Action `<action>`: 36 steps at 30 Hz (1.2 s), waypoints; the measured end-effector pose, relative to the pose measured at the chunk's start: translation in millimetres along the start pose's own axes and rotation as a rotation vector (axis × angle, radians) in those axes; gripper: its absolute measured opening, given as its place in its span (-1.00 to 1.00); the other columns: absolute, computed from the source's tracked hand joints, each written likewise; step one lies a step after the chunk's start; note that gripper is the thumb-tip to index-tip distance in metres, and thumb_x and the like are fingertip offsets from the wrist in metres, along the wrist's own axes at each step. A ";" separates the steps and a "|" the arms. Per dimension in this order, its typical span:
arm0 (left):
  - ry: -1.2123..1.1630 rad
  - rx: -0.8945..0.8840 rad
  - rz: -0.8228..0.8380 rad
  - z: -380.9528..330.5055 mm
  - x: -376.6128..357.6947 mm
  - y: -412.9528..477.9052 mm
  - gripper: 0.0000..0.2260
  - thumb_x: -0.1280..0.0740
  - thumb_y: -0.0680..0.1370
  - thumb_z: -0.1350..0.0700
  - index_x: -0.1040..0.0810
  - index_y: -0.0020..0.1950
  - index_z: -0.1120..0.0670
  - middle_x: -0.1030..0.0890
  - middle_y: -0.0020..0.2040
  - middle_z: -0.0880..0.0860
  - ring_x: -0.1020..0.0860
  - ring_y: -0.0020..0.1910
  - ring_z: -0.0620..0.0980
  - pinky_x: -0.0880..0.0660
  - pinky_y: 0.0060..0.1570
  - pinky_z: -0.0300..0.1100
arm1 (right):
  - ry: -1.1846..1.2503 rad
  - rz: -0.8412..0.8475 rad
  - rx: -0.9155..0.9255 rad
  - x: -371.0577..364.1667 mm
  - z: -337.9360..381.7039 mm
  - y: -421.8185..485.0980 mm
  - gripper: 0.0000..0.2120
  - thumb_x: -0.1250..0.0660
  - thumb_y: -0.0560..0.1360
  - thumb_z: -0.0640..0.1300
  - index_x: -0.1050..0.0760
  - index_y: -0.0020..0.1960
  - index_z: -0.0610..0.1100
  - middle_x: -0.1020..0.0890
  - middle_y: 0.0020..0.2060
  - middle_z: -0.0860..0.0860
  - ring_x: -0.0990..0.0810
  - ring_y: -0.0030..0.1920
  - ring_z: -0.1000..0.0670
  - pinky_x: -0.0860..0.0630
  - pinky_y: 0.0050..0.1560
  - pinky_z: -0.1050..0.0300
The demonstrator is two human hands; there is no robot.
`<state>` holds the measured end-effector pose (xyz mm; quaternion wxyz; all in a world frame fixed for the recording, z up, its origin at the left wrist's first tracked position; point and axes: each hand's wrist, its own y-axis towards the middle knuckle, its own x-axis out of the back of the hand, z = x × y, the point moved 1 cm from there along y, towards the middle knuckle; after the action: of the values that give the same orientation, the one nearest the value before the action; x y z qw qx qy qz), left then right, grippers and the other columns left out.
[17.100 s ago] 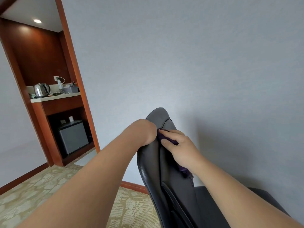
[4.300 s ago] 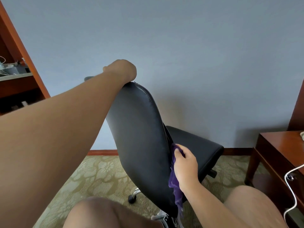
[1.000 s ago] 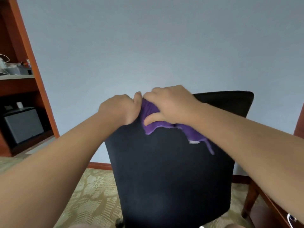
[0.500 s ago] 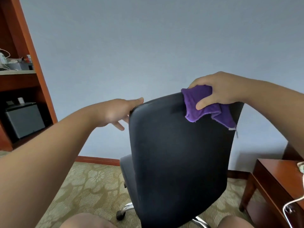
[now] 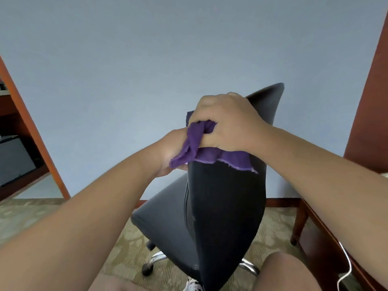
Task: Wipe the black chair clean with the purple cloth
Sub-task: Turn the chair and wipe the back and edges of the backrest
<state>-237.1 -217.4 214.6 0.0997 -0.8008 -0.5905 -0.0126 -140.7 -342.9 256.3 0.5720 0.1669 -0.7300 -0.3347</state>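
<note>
The black chair (image 5: 224, 211) stands in front of me, its backrest turned edge-on and its seat (image 5: 163, 215) pointing left. My right hand (image 5: 226, 124) clutches the purple cloth (image 5: 201, 152) and presses it over the top left edge of the backrest. The cloth hangs down on both sides of that edge. My left hand (image 5: 170, 152) is on the front side of the backrest just below the cloth, partly hidden by it; its fingers cannot be seen.
A wooden desk (image 5: 327, 234) with a white cable (image 5: 346, 267) stands at the right, close to the chair. A wooden alcove frame (image 5: 35, 135) with a dark box (image 5: 14, 160) is at the left. Patterned carpet (image 5: 42, 215) lies below, and my knee (image 5: 287, 271) is near the chair base.
The chair has swivelled so its backrest is edge-on. My right hand slid the cloth from the right top corner to the left edge, meeting my left hand.
</note>
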 end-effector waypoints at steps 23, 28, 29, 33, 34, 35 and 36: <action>0.357 -0.070 -0.527 75.2 -25.3 153.2 -0.81 -0.29 0.58 -0.13 -0.43 0.19 -0.29 -0.54 0.16 -0.25 -0.49 -0.02 -0.41 -0.35 -0.29 -0.59 | 0.522 -0.380 -0.965 24.3 -101.4 -50.7 -0.61 -0.31 0.37 0.14 -0.26 -0.45 -0.05 -0.39 -0.40 0.13 -0.36 -0.51 0.12 -0.32 -0.47 0.27; 0.391 -0.099 -0.522 82.4 -23.9 175.3 -0.81 -0.26 0.59 -0.13 -0.37 0.14 -0.41 -0.50 0.04 -0.37 -0.51 0.04 -0.38 -0.36 -0.18 -0.51 | 0.602 -0.303 -0.993 24.0 -124.5 -48.9 -0.87 -0.25 0.34 0.04 -0.38 -0.23 -0.01 -0.38 -0.28 0.12 -0.28 -0.44 0.13 -0.33 -0.45 0.25; 0.395 -0.098 -0.519 84.1 -22.5 179.7 -0.81 -0.26 0.59 -0.12 -0.38 0.12 -0.43 -0.50 0.02 -0.38 -0.52 0.05 -0.35 -0.37 -0.15 -0.48 | 0.648 -0.245 -1.034 29.6 -130.1 -49.3 -0.86 -0.25 0.27 0.07 -0.38 -0.21 0.07 -0.37 -0.20 0.17 -0.32 -0.38 0.16 -0.38 -0.37 0.26; 0.378 -0.116 -0.530 89.4 -18.6 197.9 -0.71 -0.29 0.58 -0.11 -0.42 0.30 -0.29 -0.52 0.07 -0.35 -0.55 0.05 -0.31 -0.42 -0.07 -0.40 | 0.478 -0.197 -1.201 33.9 -158.3 -47.3 -0.26 -0.22 0.20 0.42 -0.41 0.34 0.21 -0.33 0.37 0.08 -0.37 0.33 -0.03 -0.33 0.20 -0.06; 0.369 -0.120 -0.540 90.4 -19.0 201.6 -0.68 -0.30 0.57 -0.11 -0.42 0.32 -0.28 -0.52 0.06 -0.37 -0.55 0.03 -0.33 -0.43 -0.07 -0.41 | 0.379 -0.243 -1.212 28.4 -161.0 -45.3 -0.13 -0.21 0.25 0.49 -0.30 0.49 0.16 -0.27 0.48 0.01 -0.29 0.45 -0.10 -0.30 0.23 -0.09; 0.360 -0.124 -0.549 91.3 -19.7 204.9 -0.67 -0.31 0.57 -0.11 -0.41 0.33 -0.27 -0.52 0.05 -0.38 -0.55 0.02 -0.35 -0.42 -0.09 -0.45 | 0.304 -0.295 -1.200 20.3 -162.2 -44.5 -0.11 -0.21 0.31 0.50 -0.26 0.53 0.10 -0.27 0.49 -0.04 -0.30 0.46 -0.14 -0.31 0.19 -0.06; 0.352 -0.123 -0.553 92.7 -20.6 207.8 -0.66 -0.31 0.57 -0.11 -0.41 0.34 -0.28 -0.53 0.05 -0.38 -0.55 0.02 -0.37 -0.42 -0.12 -0.49 | 0.233 -0.344 -1.177 9.8 -163.6 -44.9 -0.19 -0.24 0.38 0.44 -0.29 0.51 0.06 -0.36 0.43 -0.06 -0.39 0.40 -0.14 -0.34 0.12 0.00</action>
<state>-55.4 -279.4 90.8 0.1444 -0.6000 -0.7574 -0.2130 5.1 -430.1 252.7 0.5819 -0.0257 -0.3185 -0.7478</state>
